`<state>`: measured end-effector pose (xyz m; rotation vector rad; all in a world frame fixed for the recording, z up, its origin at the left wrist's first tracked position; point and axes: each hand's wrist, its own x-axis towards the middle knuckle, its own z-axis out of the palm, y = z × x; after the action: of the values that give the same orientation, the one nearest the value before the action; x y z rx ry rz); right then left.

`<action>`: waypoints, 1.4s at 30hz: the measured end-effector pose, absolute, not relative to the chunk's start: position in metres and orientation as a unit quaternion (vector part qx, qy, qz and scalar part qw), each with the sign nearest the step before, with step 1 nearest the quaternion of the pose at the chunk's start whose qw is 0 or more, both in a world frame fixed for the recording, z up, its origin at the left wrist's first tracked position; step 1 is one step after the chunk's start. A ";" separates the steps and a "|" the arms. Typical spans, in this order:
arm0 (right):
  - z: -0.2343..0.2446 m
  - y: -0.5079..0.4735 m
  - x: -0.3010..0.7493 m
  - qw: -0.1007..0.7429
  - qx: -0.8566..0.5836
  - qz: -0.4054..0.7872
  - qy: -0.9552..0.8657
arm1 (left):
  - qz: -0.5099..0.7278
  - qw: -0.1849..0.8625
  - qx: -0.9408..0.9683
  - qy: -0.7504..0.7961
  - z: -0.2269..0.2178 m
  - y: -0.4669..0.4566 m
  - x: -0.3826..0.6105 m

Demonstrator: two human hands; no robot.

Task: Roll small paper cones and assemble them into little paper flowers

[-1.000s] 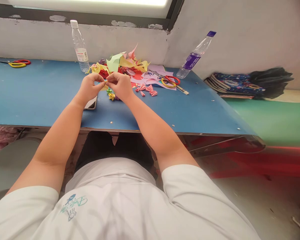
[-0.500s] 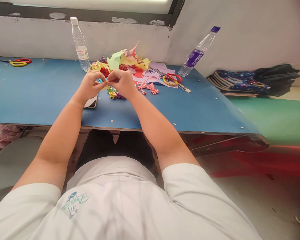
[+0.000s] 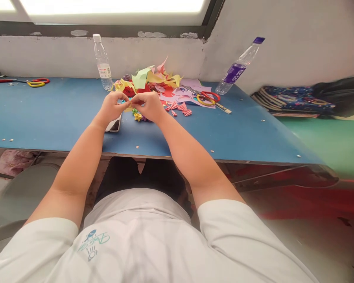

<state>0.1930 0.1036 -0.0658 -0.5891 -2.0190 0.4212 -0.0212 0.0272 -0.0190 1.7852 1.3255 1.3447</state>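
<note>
My left hand (image 3: 113, 106) and my right hand (image 3: 151, 105) meet over the table, thumbs and fingertips pinched together. Between the fingertips is a small yellowish folded paper piece (image 3: 130, 103), mostly covered by the fingers. Just below the right hand lie small folded paper shapes, among them a yellow one (image 3: 138, 117); purple and green ones are partly hidden. Right of that hand sit several pink folded paper pieces (image 3: 182, 107). Under the left hand a phone (image 3: 115, 125) lies partly covered. Behind both hands rises a heap of coloured paper scraps (image 3: 141, 78).
A clear bottle with a white cap (image 3: 102, 65) stands behind the left hand. Red-and-yellow scissors (image 3: 206, 98) and a pen-like stick (image 3: 223, 108) lie right, near a purple-labelled bottle (image 3: 236, 70). More scissors (image 3: 37, 82) are far left on the blue table (image 3: 47, 118).
The view has tilted up a little, so everything appears lower and slightly to the right. Both hands keep their pinch together in nearly the same place over the table.
</note>
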 end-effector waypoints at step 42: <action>-0.073 0.118 0.196 0.426 -0.229 0.194 -0.854 | 0.455 0.187 0.718 0.493 -0.022 0.039 -0.028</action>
<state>0.1955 0.1177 -0.0729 -0.5732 -2.1338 0.4853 -0.0282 0.0388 -0.0218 2.0200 1.3873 1.2809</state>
